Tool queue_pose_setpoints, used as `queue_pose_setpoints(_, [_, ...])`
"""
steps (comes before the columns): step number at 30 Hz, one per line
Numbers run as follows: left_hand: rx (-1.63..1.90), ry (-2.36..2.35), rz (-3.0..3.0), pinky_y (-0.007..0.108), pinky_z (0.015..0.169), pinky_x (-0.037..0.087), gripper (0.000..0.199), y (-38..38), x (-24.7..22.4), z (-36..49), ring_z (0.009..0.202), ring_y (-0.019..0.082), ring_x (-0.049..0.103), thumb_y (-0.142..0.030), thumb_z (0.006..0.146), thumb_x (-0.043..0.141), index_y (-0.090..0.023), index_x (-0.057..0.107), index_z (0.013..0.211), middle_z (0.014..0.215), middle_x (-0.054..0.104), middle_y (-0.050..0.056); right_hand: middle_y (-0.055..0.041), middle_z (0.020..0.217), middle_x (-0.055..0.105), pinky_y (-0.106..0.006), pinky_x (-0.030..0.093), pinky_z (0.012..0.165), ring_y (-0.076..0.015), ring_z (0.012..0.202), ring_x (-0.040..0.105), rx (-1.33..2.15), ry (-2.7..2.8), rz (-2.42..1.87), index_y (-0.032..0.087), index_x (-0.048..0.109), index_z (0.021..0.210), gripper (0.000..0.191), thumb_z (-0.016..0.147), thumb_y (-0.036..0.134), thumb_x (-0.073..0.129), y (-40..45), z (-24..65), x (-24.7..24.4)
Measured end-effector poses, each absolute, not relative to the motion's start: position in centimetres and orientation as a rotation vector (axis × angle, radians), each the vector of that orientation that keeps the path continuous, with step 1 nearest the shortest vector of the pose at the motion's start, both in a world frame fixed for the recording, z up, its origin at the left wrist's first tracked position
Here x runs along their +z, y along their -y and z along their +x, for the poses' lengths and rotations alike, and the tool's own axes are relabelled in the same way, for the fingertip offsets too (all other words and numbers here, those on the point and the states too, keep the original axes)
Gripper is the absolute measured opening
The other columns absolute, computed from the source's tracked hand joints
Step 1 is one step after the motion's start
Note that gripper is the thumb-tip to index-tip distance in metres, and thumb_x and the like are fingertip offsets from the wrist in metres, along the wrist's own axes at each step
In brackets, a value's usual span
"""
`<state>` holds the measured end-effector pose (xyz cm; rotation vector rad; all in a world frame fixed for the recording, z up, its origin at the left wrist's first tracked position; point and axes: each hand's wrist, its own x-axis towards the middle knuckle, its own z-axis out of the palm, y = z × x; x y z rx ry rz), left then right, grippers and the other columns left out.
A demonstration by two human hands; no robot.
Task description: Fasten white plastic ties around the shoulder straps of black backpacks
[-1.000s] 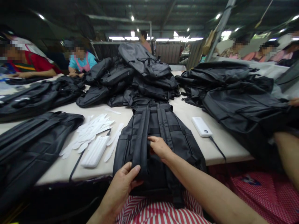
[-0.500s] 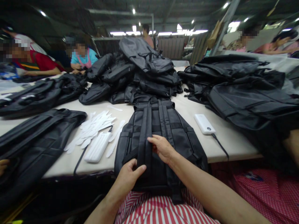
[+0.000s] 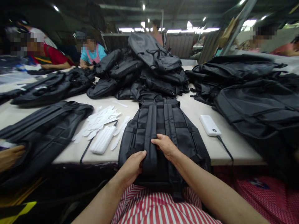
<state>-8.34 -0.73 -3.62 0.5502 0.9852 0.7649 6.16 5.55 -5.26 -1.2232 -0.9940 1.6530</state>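
Observation:
A black backpack [image 3: 188,137] lies straps-up in front of me, its near end at the table's edge against my striped garment. My left hand [image 3: 133,165] grips the lower left edge of one padded shoulder strap [image 3: 150,123], thumb on top and fingers hidden beneath. On the opposite edge of that strap, slightly higher up, my right hand [image 3: 166,147] pinches it between thumb and curled fingers. The second shoulder strap [image 3: 168,121] runs alongside to the right, flat on the bag.
White plastic knives [image 3: 102,119] lie heaped left of the backpack, beside a white power bank [image 3: 104,139] with a cable. Another power bank [image 3: 209,125] is at right. Piled black backpacks [image 3: 156,59] stand behind. A neighbour's hand [image 3: 11,157] touches a bag at far left.
My left hand has moved up along the strap, its thumb now pointing upward against the edge. My right hand stays on the strap. The whole view has shifted slightly.

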Motion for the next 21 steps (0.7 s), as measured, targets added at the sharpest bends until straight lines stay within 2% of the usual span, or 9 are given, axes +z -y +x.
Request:
queue_pose_setpoints(7, [0.859, -1.019, 0.518, 0.031, 0.083, 0.049, 0.024, 0.7, -4.3, -7.5, 0.096, 0.019, 0.062, -0.019, 0.079, 0.056, -0.013, 0.06, 0.101, 0.102, 0.067, 0.009, 0.0023, 0.06, 0.06, -0.021, 0.037, 0.051, -0.0101, 0.053, 0.05, 1.584, 1.007, -1.188, 0.015, 0.058, 0.07, 0.012, 0.062, 0.023, 0.061, -5.2, 5.9, -5.2])
queue_pose_setpoints(13, [0.93, -1.057, 0.417, 0.034, 0.08, 0.051, 0.03, 0.5, -4.4, -7.3, 0.086, 0.021, 0.065, -0.028, 0.08, 0.056, -0.013, 0.059, 0.106, 0.096, 0.069, 0.011, 0.0015, 0.064, 0.061, -0.026, 0.044, 0.061, -0.0129, 0.058, 0.054, 1.575, 0.981, -1.11, 0.016, 0.058, 0.077, 0.017, 0.064, 0.026, 0.06, -4.8, 5.1, -5.3])
queue_pose_setpoints(17, [0.848, -1.051, 0.428, 0.038, 0.075, 0.052, 0.033, 0.4, -3.7, -7.4, 0.076, 0.023, 0.067, -0.031, 0.082, 0.054, -0.009, 0.06, 0.105, 0.086, 0.071, 0.014, 0.0033, 0.057, 0.055, -0.023, 0.042, 0.056, -0.0115, 0.055, 0.049, 1.496, 1.064, -1.18, 0.016, 0.055, 0.07, 0.014, 0.065, 0.028, 0.06, -4.7, 5.1, -5.1])
queue_pose_setpoints(21, [0.849, -0.997, 0.464, 0.034, 0.08, 0.05, 0.03, 0.6, -3.7, -7.4, 0.082, 0.021, 0.066, -0.029, 0.08, 0.056, -0.01, 0.061, 0.103, 0.091, 0.07, 0.013, 0.003, 0.059, 0.056, -0.022, 0.041, 0.056, -0.0109, 0.054, 0.048, 1.471, 1.098, -1.203, 0.015, 0.057, 0.074, 0.016, 0.067, 0.029, 0.06, -4.5, 5.3, -5.2])
